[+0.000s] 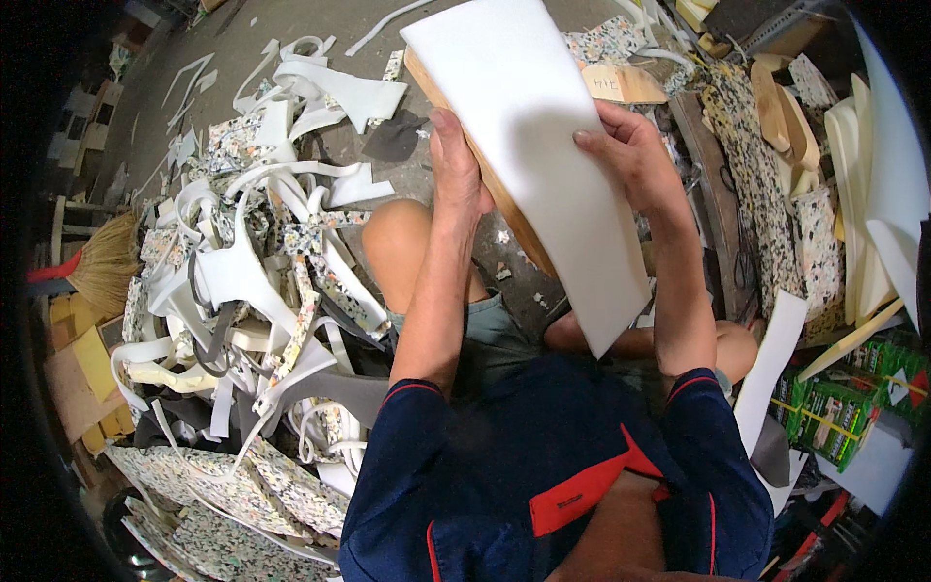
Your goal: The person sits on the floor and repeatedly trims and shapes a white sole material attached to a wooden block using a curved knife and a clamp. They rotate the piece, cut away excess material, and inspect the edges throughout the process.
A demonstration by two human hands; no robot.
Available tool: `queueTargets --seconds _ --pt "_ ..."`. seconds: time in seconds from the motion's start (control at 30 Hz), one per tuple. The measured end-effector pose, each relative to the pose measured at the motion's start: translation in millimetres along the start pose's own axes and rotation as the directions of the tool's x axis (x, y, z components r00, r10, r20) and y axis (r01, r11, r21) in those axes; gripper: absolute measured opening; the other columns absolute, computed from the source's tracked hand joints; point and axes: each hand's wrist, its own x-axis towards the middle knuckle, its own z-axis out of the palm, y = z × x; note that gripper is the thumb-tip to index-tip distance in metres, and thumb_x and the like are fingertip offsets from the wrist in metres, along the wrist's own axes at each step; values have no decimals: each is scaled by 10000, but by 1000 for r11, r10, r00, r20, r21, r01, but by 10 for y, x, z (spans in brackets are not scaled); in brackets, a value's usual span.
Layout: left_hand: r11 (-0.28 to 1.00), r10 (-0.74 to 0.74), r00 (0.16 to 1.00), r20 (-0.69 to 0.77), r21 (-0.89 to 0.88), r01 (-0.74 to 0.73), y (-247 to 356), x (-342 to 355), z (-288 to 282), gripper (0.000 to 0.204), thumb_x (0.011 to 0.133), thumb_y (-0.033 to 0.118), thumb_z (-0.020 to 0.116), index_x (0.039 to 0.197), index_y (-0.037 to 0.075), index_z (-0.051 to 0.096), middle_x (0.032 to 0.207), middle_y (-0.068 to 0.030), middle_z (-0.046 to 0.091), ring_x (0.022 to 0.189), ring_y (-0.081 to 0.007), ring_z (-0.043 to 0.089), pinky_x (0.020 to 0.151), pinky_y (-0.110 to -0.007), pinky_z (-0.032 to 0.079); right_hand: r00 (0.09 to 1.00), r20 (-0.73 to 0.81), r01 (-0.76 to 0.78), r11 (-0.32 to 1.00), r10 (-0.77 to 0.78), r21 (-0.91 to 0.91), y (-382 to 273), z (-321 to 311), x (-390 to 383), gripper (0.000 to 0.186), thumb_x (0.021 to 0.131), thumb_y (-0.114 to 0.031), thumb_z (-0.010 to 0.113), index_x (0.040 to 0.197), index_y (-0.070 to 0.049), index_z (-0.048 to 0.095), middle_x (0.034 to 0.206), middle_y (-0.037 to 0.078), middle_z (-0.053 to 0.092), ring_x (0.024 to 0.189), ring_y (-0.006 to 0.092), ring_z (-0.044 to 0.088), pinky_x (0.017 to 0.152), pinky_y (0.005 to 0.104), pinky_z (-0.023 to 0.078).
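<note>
Centrally, a white foam sheet (529,145) held up over the lap, tilted, its far end toward the grey floor (291,29) and its near corner down by the right knee. Backed by a thin wooden board (485,175), of which only the brown edge shows along the sheet's left side. Left hand (456,165) gripping that left edge — thumb laid up along the wood, fingers hidden behind, so clasped on board and foam together. Right hand (630,155) pressed on the white face near the sheet's right edge, fingers curled down onto the foam, holding it against the board. Both forearms rising from dark blue sleeves with red trim (543,466); bare knees beneath, just under the sheet.

To the left, a big heap of white foam offcuts (262,252) mixed with speckled scraps, spread across the floor. Farther left, a straw broom (102,267) near the rim. Lower left, flat speckled foam slabs (242,495) stacked. To the right, more speckled foam (766,184) and pale curved wooden pieces (781,112) — well apart from the hands. At the lower right, green boxes (844,407) bound with yellow straps, beside a loose white strip (771,369).
</note>
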Motion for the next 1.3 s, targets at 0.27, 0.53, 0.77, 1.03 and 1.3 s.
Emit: queueTargets --seconds 0.27,0.53,0.77,1.03,1.3 --pt "999 -49 999 19 -3 49 -19 27 -81 1008 835 796 482 1441 -2 367 1340 -183 527 1192 -262 562 924 -429 545 999 0 35 996 -36 -80 7 24 29 322 928 -96 662 1225 24 634 992 69 704 839 111 653 733 267 541" --pt "1000 -21 1000 -17 1 21 -46 52 -48 1050 807 819 501 1398 -41 379 1289 -202 538 1154 -284 591 899 -421 561 997 -34 64 988 -69 -141 22 54 10 362 919 -124 676 1247 21 627 985 73 708 812 117 657 721 278 545" --pt "998 -59 997 -47 -12 58 -101 88 -143 1065 807 805 512 1454 -24 345 1366 -193 517 1229 -278 551 974 -427 529 960 -111 178 869 -256 -462 207 75 37 558 905 -235 720 1370 14 538 1030 122 714 882 160 672 773 304 546" --pt "998 -65 992 -105 -10 64 -113 134 -177 985 819 803 485 1496 97 366 1434 -135 501 1275 -296 519 1037 -459 481 748 -7 258 300 -664 -918 245 313 -152 610 867 -360 714 1311 18 536 1342 280 515 1234 444 500 1045 505 401" --pt "995 -99 987 -127 -37 95 -118 142 -165 954 842 800 449 1482 96 382 1416 -146 510 1261 -299 530 1027 -438 491 850 205 326 178 -485 -928 277 607 -444 787 943 -606 454 1429 13 425 1511 253 364 1397 450 334 1074 687 260"
